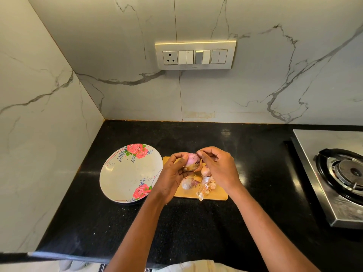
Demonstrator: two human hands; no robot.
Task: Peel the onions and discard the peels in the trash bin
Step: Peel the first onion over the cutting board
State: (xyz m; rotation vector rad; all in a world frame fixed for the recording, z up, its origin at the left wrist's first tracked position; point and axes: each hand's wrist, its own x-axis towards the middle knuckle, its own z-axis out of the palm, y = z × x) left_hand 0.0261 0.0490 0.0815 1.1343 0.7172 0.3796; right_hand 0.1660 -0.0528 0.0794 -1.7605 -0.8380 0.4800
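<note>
An onion (191, 161) is gripped by the left hand (172, 173); its skin is pinched by the right hand (217, 167). The skin is likely thin and brittle, best taken at a loose edge.

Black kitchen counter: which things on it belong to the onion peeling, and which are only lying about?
For the job:
pink onion held in left hand, picked at by right hand
two unpeeled onions on the wooden cutting board
dry loose peels

Just lying about:
white rose-patterned plate
steel gas stove
wall switch panel
</note>
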